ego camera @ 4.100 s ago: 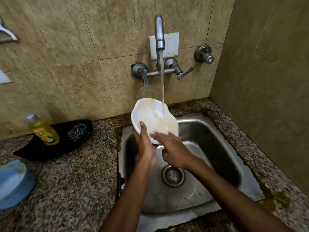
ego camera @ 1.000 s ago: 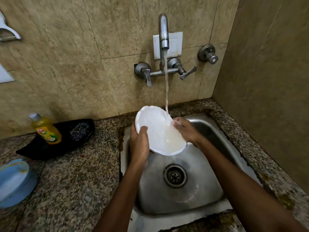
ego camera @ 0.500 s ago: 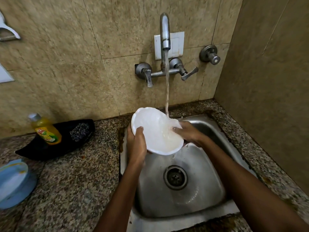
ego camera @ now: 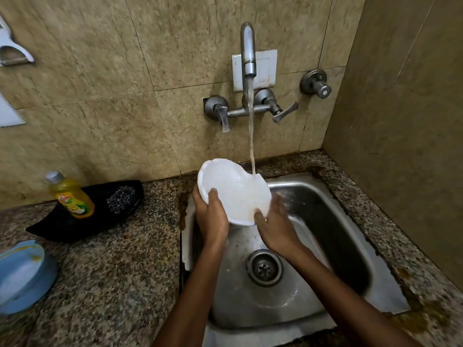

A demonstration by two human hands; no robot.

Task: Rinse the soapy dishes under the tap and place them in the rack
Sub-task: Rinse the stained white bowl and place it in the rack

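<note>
A white bowl-shaped dish [ego camera: 233, 191] with a wavy rim is held tilted over the steel sink [ego camera: 333, 221], under the water stream from the tap [ego camera: 248, 51]. My left hand [ego camera: 211, 219] grips the dish's left rim, thumb inside. My right hand [ego camera: 271, 224] is at the dish's lower right rim, thumb on the inside; it is motion-blurred. Water hits the dish's far right rim. No rack is in view.
A yellow dish-soap bottle [ego camera: 71, 196] and a steel scrubber [ego camera: 121, 199] rest on a black tray [ego camera: 55, 226] on the granite counter. A blue plate stack [ego camera: 22, 274] sits at the left edge. A side wall closes the right.
My right hand slid from the dish's far right rim down to its lower right edge. The dish stays under the stream in my left hand.
</note>
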